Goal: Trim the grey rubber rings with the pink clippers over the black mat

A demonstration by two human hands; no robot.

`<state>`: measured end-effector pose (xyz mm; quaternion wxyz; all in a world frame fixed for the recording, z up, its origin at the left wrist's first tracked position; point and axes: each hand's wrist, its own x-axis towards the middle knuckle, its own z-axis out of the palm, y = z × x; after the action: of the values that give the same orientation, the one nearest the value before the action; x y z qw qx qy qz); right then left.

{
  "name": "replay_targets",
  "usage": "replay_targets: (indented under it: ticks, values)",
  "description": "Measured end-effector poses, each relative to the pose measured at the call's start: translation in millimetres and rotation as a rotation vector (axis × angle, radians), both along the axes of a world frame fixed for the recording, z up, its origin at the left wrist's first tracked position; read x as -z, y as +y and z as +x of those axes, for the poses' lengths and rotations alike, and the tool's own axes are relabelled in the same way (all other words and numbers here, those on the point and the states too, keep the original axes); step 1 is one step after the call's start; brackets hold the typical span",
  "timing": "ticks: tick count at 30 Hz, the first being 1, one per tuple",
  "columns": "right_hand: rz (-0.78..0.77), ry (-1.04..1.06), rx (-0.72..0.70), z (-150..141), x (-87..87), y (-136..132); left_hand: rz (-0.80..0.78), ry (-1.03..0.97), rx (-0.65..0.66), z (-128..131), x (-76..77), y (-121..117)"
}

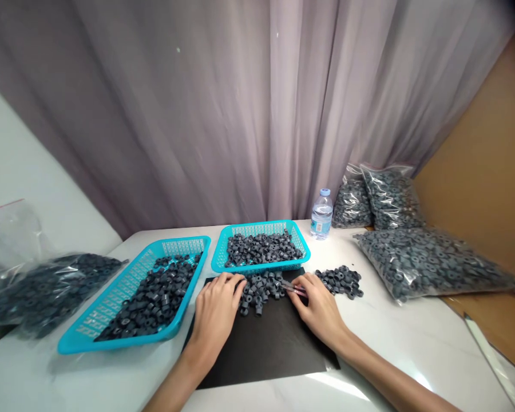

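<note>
Plainly, from the head view, what counts is how the main pile of small dark ring-shaped pieces (260, 292) lies between the two hands, on the far part of a black mat (266, 352). The right hand (315, 303) sits at the pile's right side, fingers closed round a slim tool that looks like tweezers (299, 290); its long axis runs roughly crosswise, the tips pointing left into the nearest pieces. Whether those tips pinch a piece is too small to tell. The left hand (217, 306) rests at the opposite side, back uppermost, fingers bent toward the pile's left edge; I cannot tell whether its fingertips hold anything. Measured from the tool, then, the pile lies directly to the left, with the right hand nearer its right-hand pieces and the left hand nearer the others. Just beyond the pile stands a blue basket (264, 267) of similar pieces, its long side lying crosswise, while a second basket (90, 345) slants away left of the left hand. A smaller heap (340, 281) lies just beyond the right hand and to its right, with a filled clear bag (438, 263) farther out on that side.
</note>
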<state>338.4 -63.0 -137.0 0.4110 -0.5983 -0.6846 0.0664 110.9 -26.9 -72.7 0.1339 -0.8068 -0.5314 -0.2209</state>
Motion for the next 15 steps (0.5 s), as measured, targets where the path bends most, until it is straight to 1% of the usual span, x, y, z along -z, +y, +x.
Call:
replay_targets:
  ticks: [6,9,11,13,15]
  values:
    - [-0.015,0.002,-0.002,0.0,0.9,0.0,-0.025,-0.083,-0.019,-10.9,-2.7,3.1]
    - [-0.027,0.003,-0.004,0.3,0.2,-0.4,-0.043,-0.14,-0.012,-15.1,-7.3,2.2]
    - [-0.03,0.011,-0.006,0.5,-0.6,-0.9,-0.087,-0.268,0.037,-13.9,-11.3,-2.1]
    - [-0.024,0.026,-0.006,0.8,-1.3,-1.8,-0.189,-0.48,0.123,-8.6,-13.5,-9.0]
    - [-0.018,0.039,-0.008,1.0,-1.4,-2.9,-0.301,-0.662,0.206,-0.8,-11.8,-16.5]
